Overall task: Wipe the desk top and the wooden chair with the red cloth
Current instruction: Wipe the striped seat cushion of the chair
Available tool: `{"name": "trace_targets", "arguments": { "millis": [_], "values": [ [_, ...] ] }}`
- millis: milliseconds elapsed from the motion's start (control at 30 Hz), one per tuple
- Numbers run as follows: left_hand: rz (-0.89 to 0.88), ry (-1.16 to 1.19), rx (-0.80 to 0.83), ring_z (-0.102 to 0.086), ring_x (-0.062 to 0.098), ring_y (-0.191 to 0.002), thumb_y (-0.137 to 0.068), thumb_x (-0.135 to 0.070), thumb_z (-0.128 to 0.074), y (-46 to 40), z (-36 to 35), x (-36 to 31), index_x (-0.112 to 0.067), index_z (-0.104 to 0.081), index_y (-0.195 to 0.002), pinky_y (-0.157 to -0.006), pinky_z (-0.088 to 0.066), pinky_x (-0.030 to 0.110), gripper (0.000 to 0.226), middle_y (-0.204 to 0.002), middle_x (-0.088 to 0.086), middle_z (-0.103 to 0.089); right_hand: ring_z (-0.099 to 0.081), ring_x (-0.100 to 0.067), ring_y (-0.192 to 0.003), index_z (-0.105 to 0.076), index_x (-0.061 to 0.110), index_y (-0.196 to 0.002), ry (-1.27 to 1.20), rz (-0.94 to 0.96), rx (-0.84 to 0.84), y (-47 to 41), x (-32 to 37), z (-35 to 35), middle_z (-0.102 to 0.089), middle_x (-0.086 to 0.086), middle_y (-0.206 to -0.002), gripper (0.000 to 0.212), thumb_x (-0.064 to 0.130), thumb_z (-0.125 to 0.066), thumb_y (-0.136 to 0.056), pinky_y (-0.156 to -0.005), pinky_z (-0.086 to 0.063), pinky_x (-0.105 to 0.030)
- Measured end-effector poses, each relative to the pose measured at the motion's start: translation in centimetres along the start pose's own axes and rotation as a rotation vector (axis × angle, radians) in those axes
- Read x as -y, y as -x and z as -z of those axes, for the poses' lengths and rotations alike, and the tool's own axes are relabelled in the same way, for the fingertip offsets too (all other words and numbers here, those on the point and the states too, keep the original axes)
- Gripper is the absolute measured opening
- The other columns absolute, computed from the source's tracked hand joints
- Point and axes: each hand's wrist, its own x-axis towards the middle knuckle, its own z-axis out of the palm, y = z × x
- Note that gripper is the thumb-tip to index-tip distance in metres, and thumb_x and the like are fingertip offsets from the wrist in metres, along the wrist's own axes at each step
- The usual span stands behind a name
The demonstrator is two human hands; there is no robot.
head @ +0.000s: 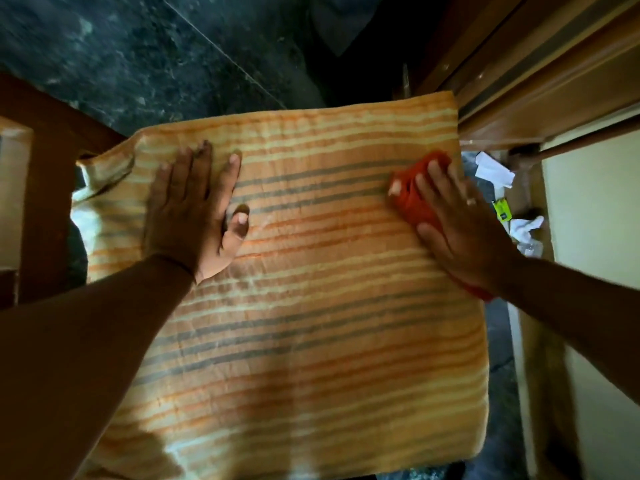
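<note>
A large orange-and-cream striped cushion [311, 289] fills the middle of the view, lying on the wooden chair [48, 161], whose dark frame shows at the left. My left hand [194, 209] lies flat on the cushion's upper left, fingers spread, holding nothing. My right hand [460, 220] presses the bunched red cloth [414, 195] against the cushion's upper right edge. Part of the cloth also peeks out under my wrist. The chair seat beneath the cushion is hidden.
Dark stone floor [138, 57] lies beyond the chair. A wooden frame or furniture edge [540, 71] runs along the upper right. Crumpled paper and a yellow-green packet [502, 209] litter the narrow gap at right, beside a pale wall [595, 220].
</note>
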Motion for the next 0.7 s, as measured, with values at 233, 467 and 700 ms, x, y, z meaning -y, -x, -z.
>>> {"name": "trace_targets", "arguments": {
  "millis": [233,467,700],
  "values": [
    [-0.120,-0.057,0.135,-0.022,0.045,-0.147,-0.094,-0.056,-0.024,-1.3,2.8,1.3,-0.018,-0.022,-0.158,-0.117,-0.014,0.058,0.074,-0.162,0.024,-0.018,-0.006,-0.038,-0.151,-0.017,0.014,-0.157,-0.066,-0.398,-0.185,-8.2,5.4,-0.1,-0.010,-0.014,-0.166,0.067,0.045,-0.023,-0.099,-0.122,-0.004,-0.051],
    [-0.178,-0.110,0.178,-0.028,0.041,-0.146,-0.099,-0.045,-0.022,-5.2,3.2,4.6,-0.013,-0.021,-0.157,-0.119,-0.018,0.049,0.067,-0.160,0.023,-0.026,-0.022,-0.039,-0.148,-0.033,0.009,-0.152,-0.116,-0.036,-0.206,-7.0,21.2,-2.7,-0.027,-0.019,-0.160,0.064,0.040,-0.026,-0.097,-0.119,-0.016,-0.054],
    [-0.174,-0.062,0.158,-0.024,0.038,-0.148,-0.103,-0.039,-0.027,-4.5,3.3,4.3,-0.017,-0.015,-0.158,-0.121,-0.015,0.048,0.060,-0.161,0.019,-0.026,-0.030,-0.024,-0.147,-0.052,0.019,-0.143,-0.150,0.903,0.144,5.1,28.0,-6.2,-0.037,-0.005,-0.158,0.049,0.041,-0.045,-0.100,-0.123,-0.011,-0.043]
  ]
}}
